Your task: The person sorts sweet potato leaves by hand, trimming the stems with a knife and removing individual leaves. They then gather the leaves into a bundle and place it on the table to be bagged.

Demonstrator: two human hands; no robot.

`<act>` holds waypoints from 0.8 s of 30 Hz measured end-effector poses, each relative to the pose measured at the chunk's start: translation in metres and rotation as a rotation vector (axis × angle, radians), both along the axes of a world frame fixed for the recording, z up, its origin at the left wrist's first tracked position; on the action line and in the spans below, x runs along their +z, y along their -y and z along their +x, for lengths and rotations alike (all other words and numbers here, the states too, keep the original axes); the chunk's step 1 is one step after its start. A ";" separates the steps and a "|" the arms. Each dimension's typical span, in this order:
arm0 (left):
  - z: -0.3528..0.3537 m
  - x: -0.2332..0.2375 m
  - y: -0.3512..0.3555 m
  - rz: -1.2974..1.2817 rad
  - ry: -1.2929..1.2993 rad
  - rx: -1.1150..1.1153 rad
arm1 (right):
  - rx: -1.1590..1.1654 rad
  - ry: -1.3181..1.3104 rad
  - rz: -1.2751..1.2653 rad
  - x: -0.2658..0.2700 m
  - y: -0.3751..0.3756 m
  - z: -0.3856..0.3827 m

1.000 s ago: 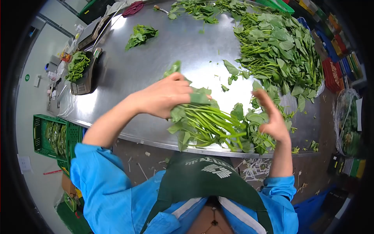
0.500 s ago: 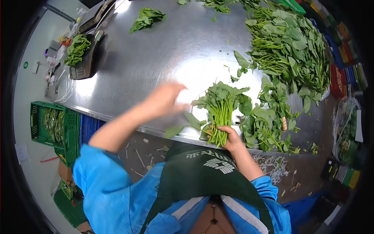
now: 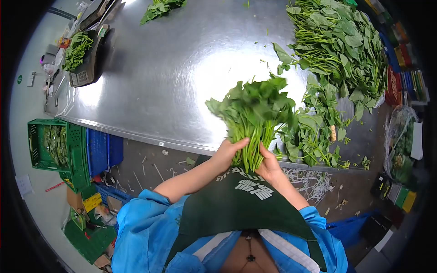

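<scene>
A bunch of leafy greens [image 3: 257,111] is held upright over the table's front edge, stems toward me and leaves pointing away. My left hand [image 3: 227,152] is closed around the stems from the left side. On the right side of the same stems, my right hand [image 3: 269,164] is closed too. Loose leafy stems [image 3: 314,132] lie just right of the bunch, with a tan-handled tool [image 3: 333,133] among them. Beyond them is a large pile of greens [image 3: 341,50].
The metal table [image 3: 150,86] fills the middle. Greens [image 3: 77,51] rest on a scale [image 3: 82,78] at the left. A small heap of greens [image 3: 161,10] lies at the far edge. Green crates [image 3: 75,150] and blue crates [image 3: 102,152] stand at the lower left.
My left hand has come in from the left and closed on the stems. The bunch looks fuller and wider, with its leaves blurred. The view has shifted slightly.
</scene>
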State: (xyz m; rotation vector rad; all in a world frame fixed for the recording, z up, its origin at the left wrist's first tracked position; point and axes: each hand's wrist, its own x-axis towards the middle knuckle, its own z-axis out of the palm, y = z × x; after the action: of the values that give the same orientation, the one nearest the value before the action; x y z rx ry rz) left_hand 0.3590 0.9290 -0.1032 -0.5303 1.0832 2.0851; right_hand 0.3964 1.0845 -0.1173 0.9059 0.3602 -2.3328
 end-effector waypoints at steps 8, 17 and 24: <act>0.003 -0.001 0.005 0.216 0.179 -0.038 | 0.065 -0.050 0.131 0.017 -0.007 0.002; 0.006 0.019 -0.001 -0.227 -0.302 -0.216 | 0.108 -0.405 0.619 0.020 -0.005 0.017; 0.010 -0.012 0.008 0.321 0.382 0.067 | -0.010 0.044 0.124 -0.005 -0.018 0.020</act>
State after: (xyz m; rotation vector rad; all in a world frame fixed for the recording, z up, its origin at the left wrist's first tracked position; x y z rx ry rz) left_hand 0.3688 0.9205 -0.1148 -0.7696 0.5083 2.0502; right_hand 0.4160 1.1024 -0.1225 1.0184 0.4870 -2.3166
